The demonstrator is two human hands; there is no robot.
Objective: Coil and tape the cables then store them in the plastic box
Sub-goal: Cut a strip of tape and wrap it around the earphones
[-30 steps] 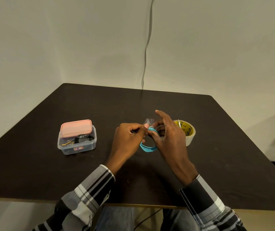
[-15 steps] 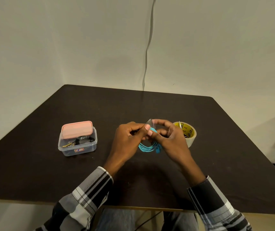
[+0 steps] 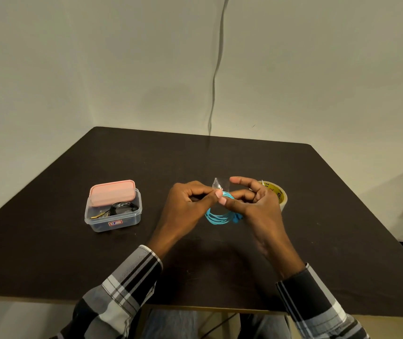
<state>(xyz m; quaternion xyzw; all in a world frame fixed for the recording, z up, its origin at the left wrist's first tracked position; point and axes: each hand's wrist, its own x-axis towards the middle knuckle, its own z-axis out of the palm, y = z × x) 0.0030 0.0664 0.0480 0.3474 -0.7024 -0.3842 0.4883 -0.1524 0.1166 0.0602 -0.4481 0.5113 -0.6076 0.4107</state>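
On the dark desk (image 3: 48, 253), at the left, a clear plastic box (image 3: 113, 213) sits with its pink lid (image 3: 112, 193) askew. At centre, the left hand (image 3: 188, 204) and the right hand (image 3: 254, 206) pinch a coiled blue cable (image 3: 216, 217) and a clear tape strip (image 3: 217, 185), fingers clamped. The tape roll (image 3: 277, 194) lies just right.

Top of blue cable coil (image 3: 216, 217) hidden behind the fingers of left hand (image 3: 188, 206) and right hand (image 3: 256, 209). Clear tape piece (image 3: 217, 185) above the thumbs, edges too faint to trace. Tape roll (image 3: 279, 195) half covered beyond right fingers. Dark contents of plastic box (image 3: 112, 217) unidentifiable. Sleeves cut off below.
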